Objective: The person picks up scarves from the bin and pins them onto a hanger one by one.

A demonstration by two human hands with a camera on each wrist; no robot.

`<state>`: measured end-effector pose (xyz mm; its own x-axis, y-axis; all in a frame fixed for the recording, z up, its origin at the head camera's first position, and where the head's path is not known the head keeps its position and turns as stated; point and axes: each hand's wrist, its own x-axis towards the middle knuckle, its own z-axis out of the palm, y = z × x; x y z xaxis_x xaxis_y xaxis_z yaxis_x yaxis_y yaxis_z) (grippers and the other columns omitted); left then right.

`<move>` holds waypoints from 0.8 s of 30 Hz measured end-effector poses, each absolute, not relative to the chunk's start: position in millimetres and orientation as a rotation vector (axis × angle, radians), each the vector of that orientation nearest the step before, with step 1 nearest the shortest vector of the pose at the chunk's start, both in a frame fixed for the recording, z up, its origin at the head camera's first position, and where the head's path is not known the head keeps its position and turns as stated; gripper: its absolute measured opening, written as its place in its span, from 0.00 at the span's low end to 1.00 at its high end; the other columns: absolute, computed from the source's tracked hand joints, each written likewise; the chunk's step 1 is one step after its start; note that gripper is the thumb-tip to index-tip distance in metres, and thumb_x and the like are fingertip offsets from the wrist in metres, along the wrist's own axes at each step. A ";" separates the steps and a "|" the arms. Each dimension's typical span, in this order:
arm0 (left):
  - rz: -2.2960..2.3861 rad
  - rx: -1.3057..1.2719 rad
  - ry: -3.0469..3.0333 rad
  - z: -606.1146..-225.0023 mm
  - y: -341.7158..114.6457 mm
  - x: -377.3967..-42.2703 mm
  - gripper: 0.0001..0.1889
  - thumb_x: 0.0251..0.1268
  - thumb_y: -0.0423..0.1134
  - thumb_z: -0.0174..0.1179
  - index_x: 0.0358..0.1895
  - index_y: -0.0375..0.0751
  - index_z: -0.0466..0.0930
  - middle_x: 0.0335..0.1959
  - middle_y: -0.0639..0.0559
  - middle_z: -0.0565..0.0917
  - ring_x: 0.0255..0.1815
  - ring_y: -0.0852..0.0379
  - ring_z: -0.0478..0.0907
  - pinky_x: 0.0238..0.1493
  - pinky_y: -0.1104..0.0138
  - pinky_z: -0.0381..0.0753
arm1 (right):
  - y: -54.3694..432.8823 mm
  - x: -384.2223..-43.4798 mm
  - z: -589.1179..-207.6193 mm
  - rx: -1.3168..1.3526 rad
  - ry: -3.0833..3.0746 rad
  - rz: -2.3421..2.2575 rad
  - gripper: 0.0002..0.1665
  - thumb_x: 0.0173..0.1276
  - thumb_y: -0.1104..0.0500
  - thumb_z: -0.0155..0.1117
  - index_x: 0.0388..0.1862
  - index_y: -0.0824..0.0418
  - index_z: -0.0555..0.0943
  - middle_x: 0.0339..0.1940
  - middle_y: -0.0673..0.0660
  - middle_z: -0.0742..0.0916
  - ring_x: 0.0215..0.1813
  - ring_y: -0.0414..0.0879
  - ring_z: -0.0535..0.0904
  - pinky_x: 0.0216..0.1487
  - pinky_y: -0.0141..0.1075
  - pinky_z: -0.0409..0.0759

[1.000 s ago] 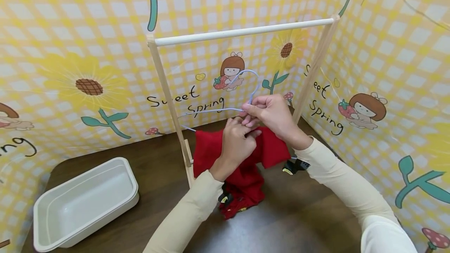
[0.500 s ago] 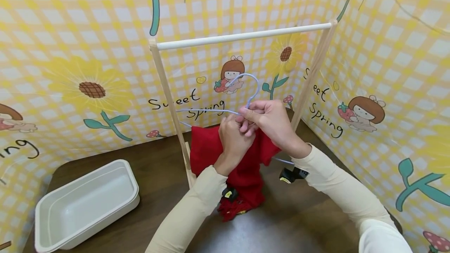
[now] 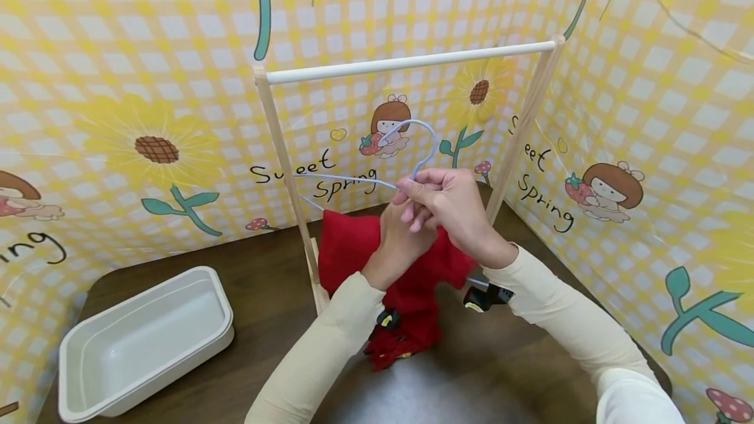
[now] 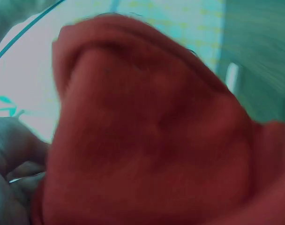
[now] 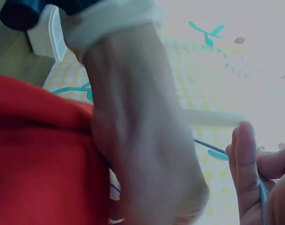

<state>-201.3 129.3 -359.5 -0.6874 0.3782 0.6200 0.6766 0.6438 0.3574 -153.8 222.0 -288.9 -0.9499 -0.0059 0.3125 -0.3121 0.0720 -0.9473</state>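
The garment (image 3: pixel 414 296) lies at seven o'clock from the right hand (image 3: pixel 458 207), seemingly being fitted onto the hanger (image 3: pixel 434 142) that hand's fingers clamp. The left hand's (image 3: pixel 406 237) grip I cannot tell; the next move calls for easing the garment along the steadied hanger.

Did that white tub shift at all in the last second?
No. In the head view, the tub sits in the same place beside the rack's left post, with no visible shift toward or away from it.
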 end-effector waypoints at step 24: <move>-1.287 -0.478 -2.163 -435.4 12.0 -205.9 0.20 0.68 0.46 0.63 0.52 0.33 0.83 0.42 0.40 0.87 0.42 0.45 0.84 0.45 0.50 0.82 | 278.5 -177.0 -258.3 0.250 -2.071 1.994 0.12 0.69 0.61 0.70 0.31 0.71 0.87 0.25 0.57 0.90 0.17 0.44 0.82 0.17 0.33 0.80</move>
<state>-205.9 12.0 -435.4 -0.7728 0.0143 0.6344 0.5643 0.4728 0.6768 -177.0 278.5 -258.3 -0.9526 0.0528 0.2997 -0.2975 0.0459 -0.9536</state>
